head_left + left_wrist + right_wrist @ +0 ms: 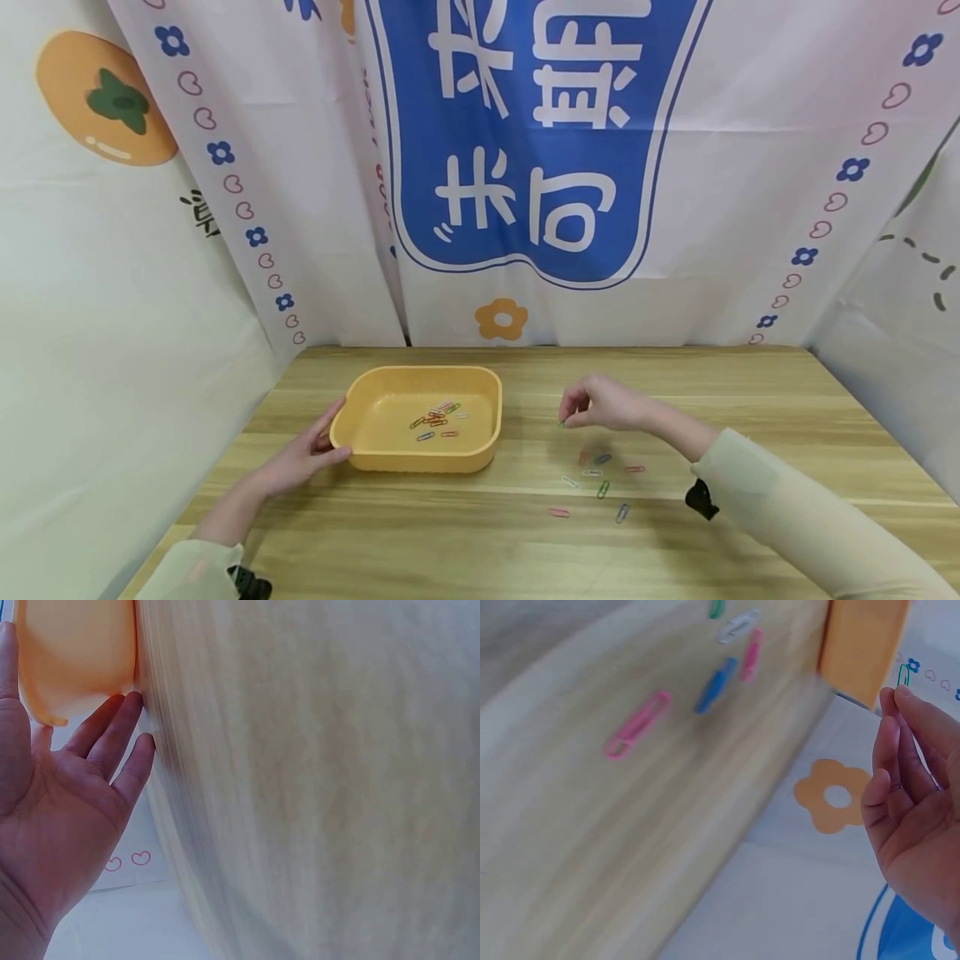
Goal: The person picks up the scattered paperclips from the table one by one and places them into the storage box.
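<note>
**My right hand (603, 402) pinches a green paper clip (561, 424) while my left hand (296, 462) rests on a yellow tray (420, 462)**

Seen from the head camera, I work at a wood-grain table (420, 542), hands well apart. At left, my left hand is spread around the near left corner of the tray, thumb towards the front and fingers along the side wall. Inside the tray lies a small cluster of paper clips (433, 420), mixed in colour, with a blue clip (425, 436) and a red clip (449, 433) just beside it. At right, my right hand is above the table, the green paper clip at its fingertips, outside the tray. Nearer to me lie loose clips, among them a pink clip (558, 512), a second green clip (603, 489) and a white clip (572, 482). Behind hangs a printed cloth (750, 167) with a blue panel.

From the left wrist, my palm faces the camera, the grip wide: fingers fairly straight, fingertips at the tray's end, thumb to one side. Whether they press hard, I cannot tell.

From the right wrist, my grip is narrow: thumb and forefinger hold the green paper clip, its looped end standing clear of the tips. Beyond it is the cloth; loose pink, blue and white clips lie on the table, slightly blurred, well apart from my fingers.
</note>
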Tool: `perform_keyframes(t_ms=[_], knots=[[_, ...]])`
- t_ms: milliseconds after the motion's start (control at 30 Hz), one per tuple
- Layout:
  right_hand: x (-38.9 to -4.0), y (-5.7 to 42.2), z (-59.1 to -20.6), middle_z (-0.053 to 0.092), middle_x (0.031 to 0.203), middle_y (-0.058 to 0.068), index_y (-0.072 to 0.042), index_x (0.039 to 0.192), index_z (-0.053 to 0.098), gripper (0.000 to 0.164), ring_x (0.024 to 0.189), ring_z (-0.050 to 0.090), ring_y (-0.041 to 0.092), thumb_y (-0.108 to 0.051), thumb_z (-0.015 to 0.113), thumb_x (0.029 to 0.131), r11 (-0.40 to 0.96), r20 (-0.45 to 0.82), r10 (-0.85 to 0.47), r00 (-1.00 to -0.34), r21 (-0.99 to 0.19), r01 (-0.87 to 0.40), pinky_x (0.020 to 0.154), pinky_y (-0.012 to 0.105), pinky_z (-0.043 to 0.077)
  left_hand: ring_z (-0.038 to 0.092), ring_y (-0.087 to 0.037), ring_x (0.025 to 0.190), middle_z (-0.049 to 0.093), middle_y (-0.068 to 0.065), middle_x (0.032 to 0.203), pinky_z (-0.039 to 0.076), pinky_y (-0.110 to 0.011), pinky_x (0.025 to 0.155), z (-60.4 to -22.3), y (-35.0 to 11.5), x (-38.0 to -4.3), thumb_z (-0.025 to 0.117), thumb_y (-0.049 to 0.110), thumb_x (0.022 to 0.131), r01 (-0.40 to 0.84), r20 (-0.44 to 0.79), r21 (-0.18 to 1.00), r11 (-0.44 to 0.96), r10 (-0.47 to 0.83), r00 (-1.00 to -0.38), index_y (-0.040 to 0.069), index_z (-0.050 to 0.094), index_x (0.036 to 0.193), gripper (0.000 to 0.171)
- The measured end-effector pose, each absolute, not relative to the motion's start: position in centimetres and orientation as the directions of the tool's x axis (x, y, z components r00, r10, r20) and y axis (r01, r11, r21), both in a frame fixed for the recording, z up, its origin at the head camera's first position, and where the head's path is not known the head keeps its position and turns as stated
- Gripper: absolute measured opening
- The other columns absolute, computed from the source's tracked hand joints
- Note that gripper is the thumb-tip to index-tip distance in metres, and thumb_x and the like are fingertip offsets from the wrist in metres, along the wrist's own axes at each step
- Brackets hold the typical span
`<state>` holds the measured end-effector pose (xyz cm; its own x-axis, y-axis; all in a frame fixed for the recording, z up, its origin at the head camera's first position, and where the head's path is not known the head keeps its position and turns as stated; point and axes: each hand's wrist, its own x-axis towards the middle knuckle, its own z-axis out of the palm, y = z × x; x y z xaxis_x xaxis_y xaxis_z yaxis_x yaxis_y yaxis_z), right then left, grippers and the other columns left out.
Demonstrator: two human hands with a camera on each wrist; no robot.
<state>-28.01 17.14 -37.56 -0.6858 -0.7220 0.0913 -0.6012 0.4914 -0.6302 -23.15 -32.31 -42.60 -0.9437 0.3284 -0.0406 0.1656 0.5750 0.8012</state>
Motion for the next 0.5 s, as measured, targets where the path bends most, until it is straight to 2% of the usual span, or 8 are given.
perform_keyframes(t_ms=[267,500], knots=[[-28.2,16.3,-35.2,0.066,0.077,-0.009,-0.006,0.083,0.071,0.005,0.07,0.058,0.006,-0.007,0.073,0.087,0.474,0.136,-0.724,-0.677,-0.615,-0.63,0.062,0.024,0.049,0.043,-0.046,0.128,0.028,-0.035,0.147,0.032,-0.058,0.104,-42.4,-32.3,-23.2,0.063,0.025,0.096,0.151,-0.053,0.81,0.566,0.327,-0.944,0.014,0.003,0.158,0.086],[-28.9,14.7,-33.8,0.066,0.075,-0.01,-0.01,0.081,0.072,0.005,0.066,0.056,0.006,-0.009,0.075,0.086,0.48,0.167,-0.722,-0.671,-0.578,-0.66,0.059,0.024,0.048,0.043,-0.046,0.128,0.029,-0.036,0.146,0.032,-0.058,0.104,-42.6,-32.3,-23.1,0.063,0.025,0.096,0.142,-0.061,0.818,0.558,0.329,-0.943,0.014,0.002,0.158,0.087]])
